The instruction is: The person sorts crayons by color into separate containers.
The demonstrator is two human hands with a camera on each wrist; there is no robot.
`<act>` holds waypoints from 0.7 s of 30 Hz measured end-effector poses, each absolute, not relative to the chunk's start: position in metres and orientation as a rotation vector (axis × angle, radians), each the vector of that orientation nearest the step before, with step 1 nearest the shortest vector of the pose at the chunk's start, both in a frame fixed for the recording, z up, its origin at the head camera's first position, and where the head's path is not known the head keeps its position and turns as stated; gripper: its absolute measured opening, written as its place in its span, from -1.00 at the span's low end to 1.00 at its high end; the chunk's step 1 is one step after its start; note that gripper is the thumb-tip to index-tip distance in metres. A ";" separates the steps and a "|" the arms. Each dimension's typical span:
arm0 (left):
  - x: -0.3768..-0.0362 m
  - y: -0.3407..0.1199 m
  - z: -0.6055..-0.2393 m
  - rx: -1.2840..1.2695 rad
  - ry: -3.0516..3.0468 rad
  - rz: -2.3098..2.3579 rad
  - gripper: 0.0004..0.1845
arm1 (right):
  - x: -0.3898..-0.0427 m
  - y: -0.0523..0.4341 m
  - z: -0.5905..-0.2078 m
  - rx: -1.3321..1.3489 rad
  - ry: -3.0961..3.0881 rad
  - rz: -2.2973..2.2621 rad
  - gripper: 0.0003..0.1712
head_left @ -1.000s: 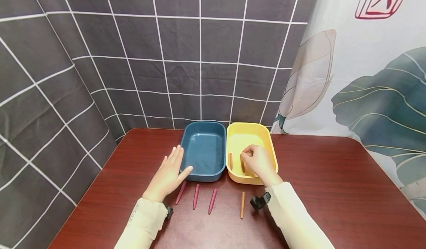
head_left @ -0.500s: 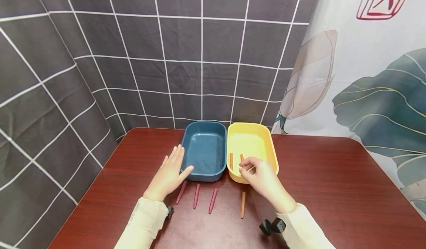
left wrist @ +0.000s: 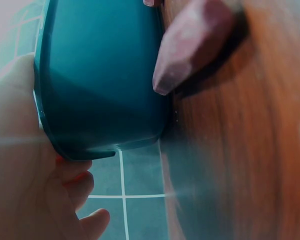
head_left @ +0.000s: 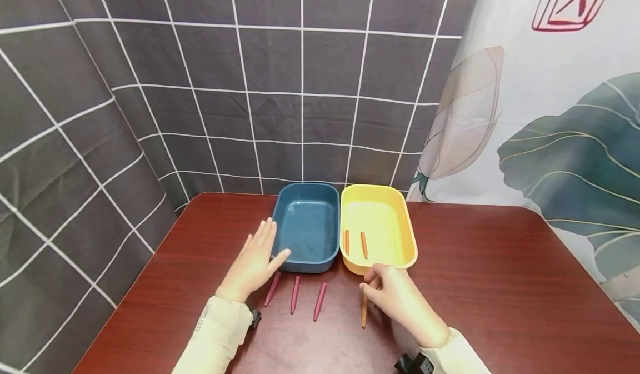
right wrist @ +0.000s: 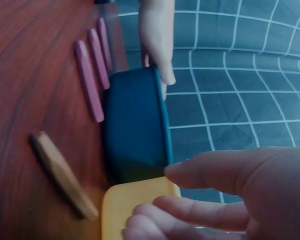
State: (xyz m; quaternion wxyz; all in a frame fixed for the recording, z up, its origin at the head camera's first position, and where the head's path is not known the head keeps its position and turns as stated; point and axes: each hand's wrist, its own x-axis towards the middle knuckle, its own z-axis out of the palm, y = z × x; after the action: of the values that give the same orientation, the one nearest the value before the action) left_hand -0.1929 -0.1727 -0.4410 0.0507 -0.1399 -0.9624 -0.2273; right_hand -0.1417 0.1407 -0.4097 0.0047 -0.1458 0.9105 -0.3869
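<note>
Two hands | left hand [head_left: 253,261] flat at blue bin [head_left: 306,227] rim | right hand [head_left: 395,298] loose over orange crayon [head_left: 364,311]

Staged tabletop set, wooden table [head_left: 500,285], grid-print cloth backdrop [head_left: 225,85], leaf-print curtain [head_left: 550,113]

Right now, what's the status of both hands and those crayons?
Left hand flat against blue tub. Right hand reaching the orange crayon on the table, not gripping it. Two orange crayons in yellow tub. Nothing blocking.
</note>
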 end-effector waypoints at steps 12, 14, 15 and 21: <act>-0.193 -0.173 -0.440 -0.427 -2.924 -0.687 -0.10 | -0.137 0.137 -0.425 -0.312 2.888 -0.928 -0.63; -0.194 -0.173 -0.440 -0.428 -2.924 -0.684 -0.10 | -0.138 0.136 -0.426 -0.295 2.890 -0.902 -0.60; -0.194 -0.173 -0.440 -0.429 -2.922 -0.681 -0.10 | -0.138 0.135 -0.426 -0.286 2.889 -0.894 -0.60; -0.193 -0.174 -0.440 -0.421 -2.930 -0.679 -0.10 | -0.140 0.133 -0.428 -0.275 2.903 -0.854 -0.62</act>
State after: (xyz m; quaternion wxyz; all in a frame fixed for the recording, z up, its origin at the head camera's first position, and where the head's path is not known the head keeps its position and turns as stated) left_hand -0.1929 -0.1735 -0.4400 0.0521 -0.1384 -0.9635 -0.2233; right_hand -0.1404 0.1335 -0.4284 0.0515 -0.0904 0.9541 -0.2808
